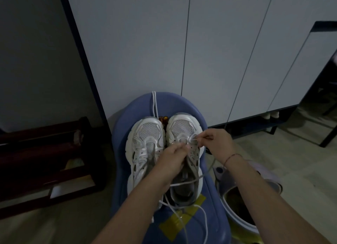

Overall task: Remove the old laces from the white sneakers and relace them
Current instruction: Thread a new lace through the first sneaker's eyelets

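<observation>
Two white sneakers stand side by side on a blue plastic stool (215, 214), toes pointing away from me. The left sneaker (145, 143) has no hand on it. My left hand (173, 157) rests on the tongue of the right sneaker (182, 128) and pinches a white lace (186, 182) near the lowest eyelets. My right hand (217, 140) pinches the same lace at the shoe's right side by the front eyelets. The lace's loose ends trail across the shoe opening and down over the stool's front. Another white lace (154, 105) lies doubled beyond the left sneaker's toe.
A white cabinet (182, 43) stands right behind the stool. A dark wooden rack (45, 152) sits on the floor to the left. A white round bin (235, 203) stands at the stool's right. Yellow tape (175, 223) patches the stool's front. A dark table frame (328, 134) stands at far right.
</observation>
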`<state>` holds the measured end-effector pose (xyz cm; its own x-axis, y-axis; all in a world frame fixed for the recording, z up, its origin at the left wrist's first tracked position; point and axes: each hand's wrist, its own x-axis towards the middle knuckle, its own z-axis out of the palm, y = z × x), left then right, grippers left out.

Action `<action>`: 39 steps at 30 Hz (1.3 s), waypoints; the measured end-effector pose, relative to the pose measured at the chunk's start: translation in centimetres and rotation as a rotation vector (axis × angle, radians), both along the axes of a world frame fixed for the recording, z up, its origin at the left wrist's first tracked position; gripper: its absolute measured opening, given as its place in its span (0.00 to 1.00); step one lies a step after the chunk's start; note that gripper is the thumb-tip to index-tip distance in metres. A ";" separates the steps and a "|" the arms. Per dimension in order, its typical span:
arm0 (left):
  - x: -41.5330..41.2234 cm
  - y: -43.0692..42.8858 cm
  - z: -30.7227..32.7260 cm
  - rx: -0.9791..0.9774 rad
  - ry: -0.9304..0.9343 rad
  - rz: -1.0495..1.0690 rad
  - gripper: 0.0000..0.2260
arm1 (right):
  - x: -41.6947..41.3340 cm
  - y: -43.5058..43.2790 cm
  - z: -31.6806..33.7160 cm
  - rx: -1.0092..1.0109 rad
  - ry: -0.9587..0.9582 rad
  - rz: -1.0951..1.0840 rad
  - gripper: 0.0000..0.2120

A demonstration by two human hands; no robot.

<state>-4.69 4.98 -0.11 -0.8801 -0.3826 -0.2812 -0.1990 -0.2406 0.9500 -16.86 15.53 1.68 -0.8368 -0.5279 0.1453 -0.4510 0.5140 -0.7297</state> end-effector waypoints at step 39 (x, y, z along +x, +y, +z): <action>-3.2 -0.4 0.1 0.482 -0.034 0.174 0.09 | 0.0 -0.4 -1.5 -0.208 -0.316 0.151 0.14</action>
